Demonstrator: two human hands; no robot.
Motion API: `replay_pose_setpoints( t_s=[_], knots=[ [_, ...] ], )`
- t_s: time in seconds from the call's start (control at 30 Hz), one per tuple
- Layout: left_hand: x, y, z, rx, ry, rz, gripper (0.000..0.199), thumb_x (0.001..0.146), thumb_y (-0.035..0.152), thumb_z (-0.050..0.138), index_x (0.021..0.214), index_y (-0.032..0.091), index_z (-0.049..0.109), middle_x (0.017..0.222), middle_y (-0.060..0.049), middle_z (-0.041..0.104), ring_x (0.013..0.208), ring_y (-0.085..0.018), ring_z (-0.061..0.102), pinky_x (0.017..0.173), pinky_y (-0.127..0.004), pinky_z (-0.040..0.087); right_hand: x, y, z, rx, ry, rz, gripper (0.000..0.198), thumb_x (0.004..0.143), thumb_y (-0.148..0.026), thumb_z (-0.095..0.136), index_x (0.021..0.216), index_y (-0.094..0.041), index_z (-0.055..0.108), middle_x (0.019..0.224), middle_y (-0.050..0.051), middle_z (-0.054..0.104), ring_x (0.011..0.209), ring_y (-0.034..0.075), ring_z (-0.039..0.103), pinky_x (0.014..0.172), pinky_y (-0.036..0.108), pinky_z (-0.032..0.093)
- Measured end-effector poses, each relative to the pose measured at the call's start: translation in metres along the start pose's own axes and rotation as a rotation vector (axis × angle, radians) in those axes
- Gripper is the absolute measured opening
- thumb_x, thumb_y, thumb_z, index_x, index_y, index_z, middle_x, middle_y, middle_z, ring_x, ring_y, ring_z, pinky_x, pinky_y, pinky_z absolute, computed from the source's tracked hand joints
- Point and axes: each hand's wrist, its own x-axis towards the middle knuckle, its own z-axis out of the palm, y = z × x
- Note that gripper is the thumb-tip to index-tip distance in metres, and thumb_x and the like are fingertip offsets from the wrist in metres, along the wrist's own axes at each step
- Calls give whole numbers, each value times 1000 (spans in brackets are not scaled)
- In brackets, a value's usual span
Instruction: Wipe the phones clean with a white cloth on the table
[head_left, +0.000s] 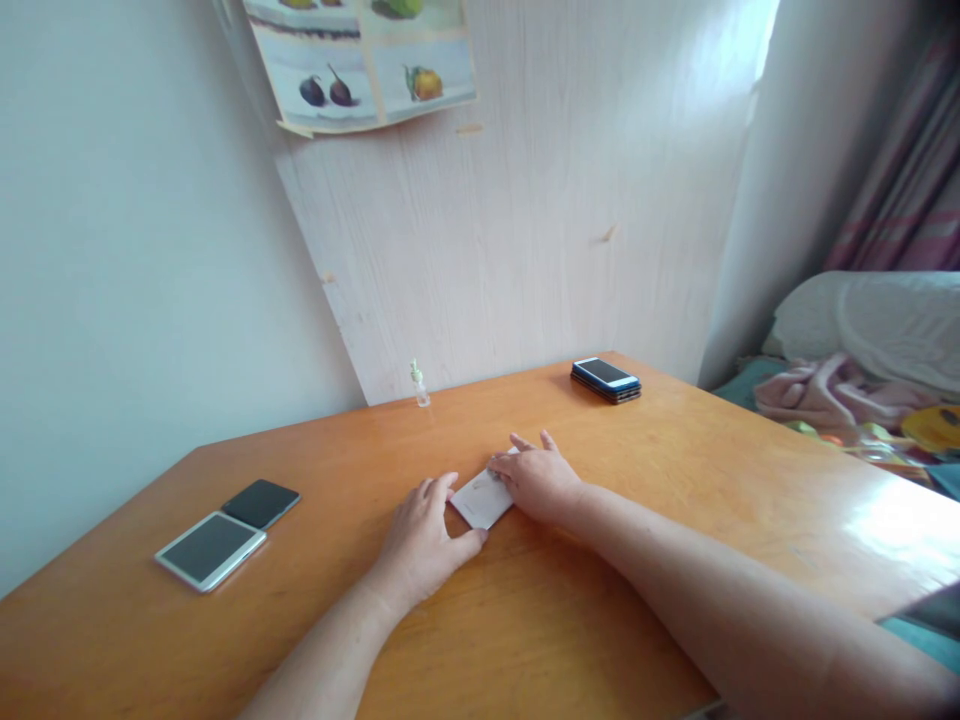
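A flat white rectangular thing (484, 498) with a small faint mark lies on the wooden table in front of me; I cannot tell its exact kind. My left hand (424, 540) holds its near left end, the thumb at the near corner and the fingers at the left corner. Over the far right end rests my right hand (541, 482). Some of its fingers are bent down onto the white surface and others stick out past the edge. A small greyish bit shows under the bent fingertips, too hidden to name.
On the left lie a white-framed tablet (210, 550) and a dark flat device (262, 503). A small clear pump bottle (420, 388) stands near the wall. Several stacked phones (606, 378) sit at the back right. Beyond the table's right edge is bedding (832, 390).
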Motion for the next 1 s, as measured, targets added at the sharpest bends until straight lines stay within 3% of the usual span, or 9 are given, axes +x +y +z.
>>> replay_pose_setpoints(
  t_s=[0.13,0.2,0.4,0.47,0.6,0.67,0.87,0.93,1.0],
  knots=[
    [1,-1,0,9,-8,11,68,72,44,68,131,19,46,123,-12,58,117,-29,54,99,-40,40,-7,-21,-1,44,-10,-287,27,92,-21,44,108,-25,65,119,5,67,131,25,43,106,48,26],
    [1,0,-1,13,-14,17,65,73,45,67,129,20,48,121,-11,58,114,-28,54,97,-39,41,-8,-22,-4,28,11,-309,24,92,-24,45,101,-23,67,113,7,69,122,24,50,102,42,30],
    [0,4,-5,41,-60,26,53,74,46,66,122,25,55,112,-7,58,108,-27,55,93,-36,42,0,10,-17,-145,101,181,26,89,-29,45,93,-17,68,102,14,68,104,31,56,84,42,38],
    [0,5,-6,39,-62,23,50,74,46,66,119,25,57,111,-7,58,108,-26,56,92,-36,42,-2,7,-17,-122,83,193,24,87,-26,46,95,-17,67,102,14,67,99,28,58,80,38,40],
    [1,5,-7,45,-75,21,44,74,42,67,114,27,61,107,-6,58,104,-26,57,89,-35,43,-14,-19,-11,45,-5,-91,19,83,-27,49,91,-20,65,97,7,69,87,20,63,69,28,40],
    [1,5,-7,49,-71,30,42,74,41,67,113,27,61,105,-6,59,103,-26,57,88,-34,43,-16,-24,-10,56,-32,-128,18,82,-29,50,90,-22,65,95,6,70,85,20,64,65,27,40],
    [0,7,-7,25,-71,13,49,73,46,67,118,27,59,111,-6,58,106,-26,56,91,-35,42,-2,22,-21,-48,-93,316,25,85,-31,46,102,-20,62,100,12,70,89,25,66,64,30,41],
    [0,7,-7,26,-67,18,49,73,46,67,117,27,59,111,-6,58,106,-26,56,91,-35,42,0,31,-23,-53,-90,373,26,85,-27,47,105,-20,60,103,12,70,91,25,65,65,30,41],
    [0,6,-7,28,-62,24,48,73,46,67,117,27,60,110,-6,58,106,-26,56,91,-34,42,-2,27,-22,-40,-77,324,25,83,-25,47,105,-20,60,101,11,70,89,24,66,64,29,40]
  ],
)
